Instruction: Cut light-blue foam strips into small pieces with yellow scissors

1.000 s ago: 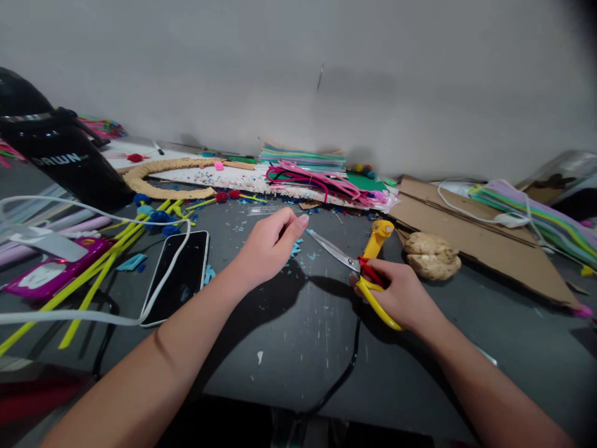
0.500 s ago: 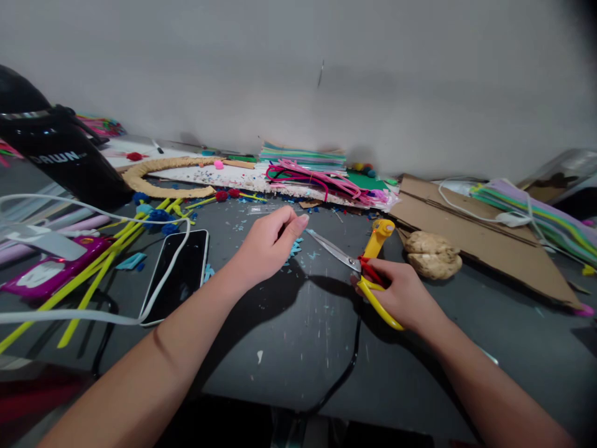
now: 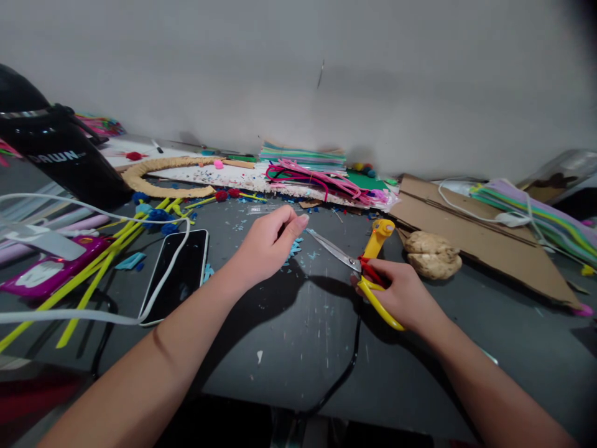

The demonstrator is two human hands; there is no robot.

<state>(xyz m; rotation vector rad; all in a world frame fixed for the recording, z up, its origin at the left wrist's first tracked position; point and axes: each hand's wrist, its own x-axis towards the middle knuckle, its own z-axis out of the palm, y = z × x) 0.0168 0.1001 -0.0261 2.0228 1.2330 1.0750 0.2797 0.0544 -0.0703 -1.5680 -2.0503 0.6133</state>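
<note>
My right hand [image 3: 402,291] is wrapped round the red and yellow handles of a pair of scissors [image 3: 336,251]. The blades point up and left, towards my left hand [image 3: 273,241]. Thumb and fingers of the left hand are pinched together above the grey table; what they hold, if anything, is too small to make out. A small light-blue bit sits at the blade tips, close to the left thumb. Light-blue scraps [image 3: 295,247] lie behind and below the left hand. Just beyond the scissor handles stands a yellow glue gun [image 3: 380,234].
A phone [image 3: 176,274] under a white cable, yellow strips [image 3: 100,267] and a black bottle [image 3: 60,152] are on the left. Pink pipe cleaners [image 3: 310,177] lie at the back. On the right are a lumpy beige object [image 3: 433,255] and cardboard [image 3: 480,239].
</note>
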